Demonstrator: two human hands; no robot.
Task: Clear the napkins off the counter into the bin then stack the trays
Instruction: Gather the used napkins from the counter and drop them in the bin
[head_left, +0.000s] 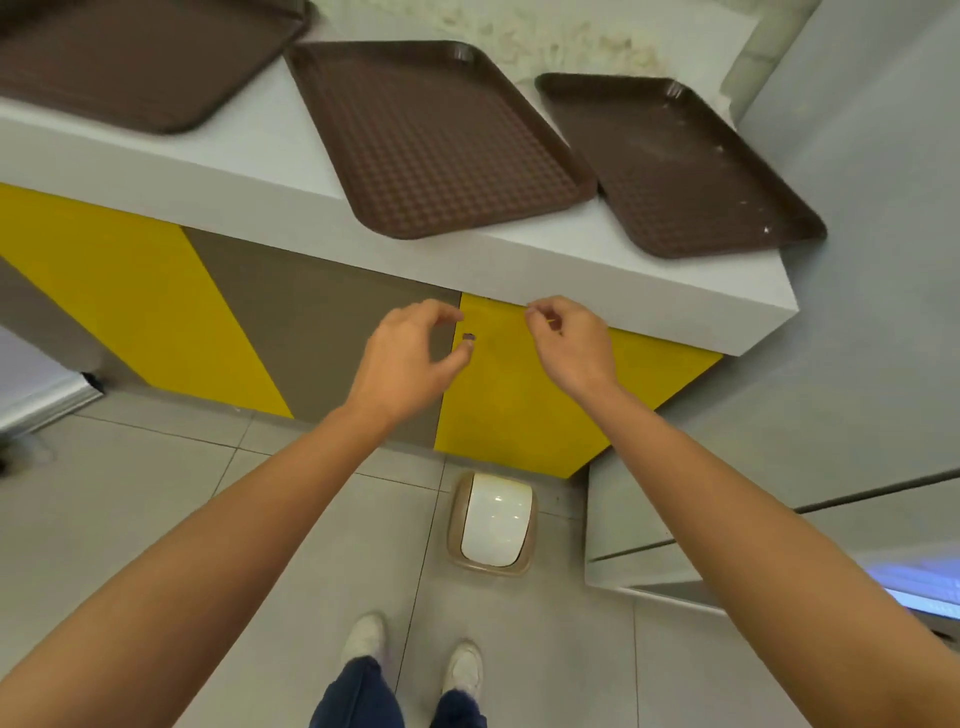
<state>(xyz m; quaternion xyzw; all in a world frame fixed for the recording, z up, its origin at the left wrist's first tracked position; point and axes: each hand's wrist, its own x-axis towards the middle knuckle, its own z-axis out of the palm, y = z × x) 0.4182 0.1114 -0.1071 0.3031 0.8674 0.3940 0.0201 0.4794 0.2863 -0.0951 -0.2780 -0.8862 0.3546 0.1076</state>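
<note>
Three brown textured trays lie flat on the white counter (260, 171): a left tray (130, 62), a middle tray (436, 140) overhanging the front edge slightly, and a right tray (675, 161) with a few pale specks on it. No napkins show on the counter. A small bin (493, 522) with a white swing lid stands on the floor below, against the cabinet. My left hand (410, 358) and my right hand (566, 343) hover below the counter's front edge, in front of the cabinet, fingers loosely curled, holding nothing.
The cabinet front (519, 405) below the counter is yellow and grey-brown panels. A grey wall (857, 260) closes the right side, with a grey ledge (727, 561) at lower right. My feet (415, 654) stand on grey floor tiles just before the bin.
</note>
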